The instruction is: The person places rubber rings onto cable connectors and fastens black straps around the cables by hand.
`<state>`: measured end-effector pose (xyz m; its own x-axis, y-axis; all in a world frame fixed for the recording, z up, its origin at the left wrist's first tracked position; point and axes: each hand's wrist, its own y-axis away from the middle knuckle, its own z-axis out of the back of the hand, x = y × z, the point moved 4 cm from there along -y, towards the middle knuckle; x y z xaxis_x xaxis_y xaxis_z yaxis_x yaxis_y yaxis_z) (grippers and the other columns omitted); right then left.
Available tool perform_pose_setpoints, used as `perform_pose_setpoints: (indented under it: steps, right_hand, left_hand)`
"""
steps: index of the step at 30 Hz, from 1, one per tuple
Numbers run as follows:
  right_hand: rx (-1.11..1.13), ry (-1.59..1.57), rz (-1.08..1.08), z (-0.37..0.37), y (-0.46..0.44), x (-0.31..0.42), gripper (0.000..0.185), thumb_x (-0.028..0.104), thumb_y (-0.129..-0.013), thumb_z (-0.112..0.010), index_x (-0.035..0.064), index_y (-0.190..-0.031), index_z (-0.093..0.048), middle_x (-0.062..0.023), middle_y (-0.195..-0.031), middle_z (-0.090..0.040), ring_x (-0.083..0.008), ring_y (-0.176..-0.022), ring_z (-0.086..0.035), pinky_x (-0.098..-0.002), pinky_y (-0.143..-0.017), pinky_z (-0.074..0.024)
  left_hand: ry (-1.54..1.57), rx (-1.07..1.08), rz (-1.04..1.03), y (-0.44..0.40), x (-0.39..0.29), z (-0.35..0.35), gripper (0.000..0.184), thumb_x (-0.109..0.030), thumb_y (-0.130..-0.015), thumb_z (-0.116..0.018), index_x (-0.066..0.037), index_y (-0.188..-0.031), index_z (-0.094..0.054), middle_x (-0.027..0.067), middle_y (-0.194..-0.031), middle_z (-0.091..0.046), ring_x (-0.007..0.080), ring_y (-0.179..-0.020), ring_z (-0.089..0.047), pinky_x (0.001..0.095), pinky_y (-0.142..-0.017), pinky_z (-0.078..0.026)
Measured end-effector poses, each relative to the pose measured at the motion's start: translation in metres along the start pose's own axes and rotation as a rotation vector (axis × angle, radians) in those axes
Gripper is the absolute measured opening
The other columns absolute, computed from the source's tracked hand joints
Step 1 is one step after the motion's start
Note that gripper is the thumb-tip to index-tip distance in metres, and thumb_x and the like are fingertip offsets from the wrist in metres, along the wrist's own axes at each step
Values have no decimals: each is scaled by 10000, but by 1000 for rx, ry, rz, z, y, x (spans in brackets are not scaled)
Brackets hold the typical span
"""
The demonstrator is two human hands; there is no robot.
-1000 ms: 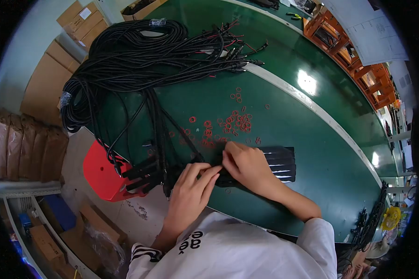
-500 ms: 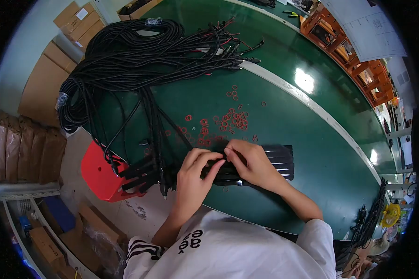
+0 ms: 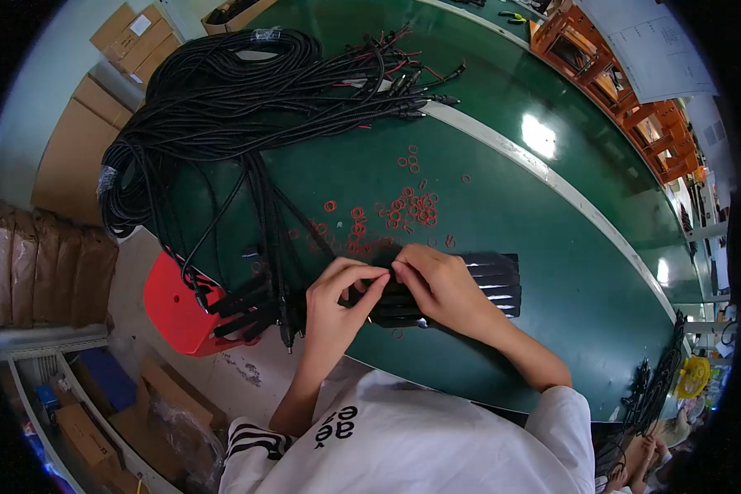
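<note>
My left hand (image 3: 334, 305) is closed in a pinch, its thumb and fingertips meeting near the front of the table. Right beside it, my right hand (image 3: 446, 288) pinches too, fingertips almost touching those of the left. Whatever sits between the fingers is too small or hidden to make out. Under and behind both hands lies a row of glossy black flat strips (image 3: 496, 284). Black cables (image 3: 263, 206) with connector ends run down to the left of my left hand. Many small red rings (image 3: 410, 207) are scattered on the table just beyond my hands.
A large bundle of black cables (image 3: 222, 107) covers the back left of the green table (image 3: 568, 313). A red stool (image 3: 173, 305) stands by the left edge. Cardboard boxes (image 3: 82, 140) and brown packages (image 3: 49, 267) are at the far left. Orange racks (image 3: 617, 99) stand at the back right.
Both hands have shifted very slightly to the left, still pinching close together. The view has moved a little; the cables and rings lie as before.
</note>
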<state>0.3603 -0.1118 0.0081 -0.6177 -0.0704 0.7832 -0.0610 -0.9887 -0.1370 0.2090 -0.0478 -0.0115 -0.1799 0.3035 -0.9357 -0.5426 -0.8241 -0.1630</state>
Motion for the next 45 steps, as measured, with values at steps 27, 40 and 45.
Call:
perform_pose_setpoints:
  steps: [27,40,45]
  right_hand:
    - [-99,25,-43,-4,3,5,111,72,-883,-623,-5,-870,-544,-171,-769,-570,-355,-650,-602,-427,-568,-467]
    - [4,-54,-203,38,4,12,151,80,-898,-637,-42,-821,-595,-161,-680,-586,-246,-541,-573,-351,-531,-451]
    - [-10,58,-137,16,5,8,242,194,-934,-617,0,-798,-571,-165,-712,-610,-348,-586,-603,-416,-541,-467]
  left_hand:
    - [71,-67,103,-3,3,-14,135,-8,-748,-728,-28,-777,-598,7,-737,-532,86,-630,-478,249,-518,-298]
    - [26,-2,108,2,-2,-13,113,2,-787,-666,-17,-871,-593,69,-813,-574,168,-713,-545,291,-665,-446]
    - [-11,-3,93,1,-3,-12,85,-37,-845,-679,-17,-900,-618,60,-839,-589,149,-710,-547,277,-632,-419]
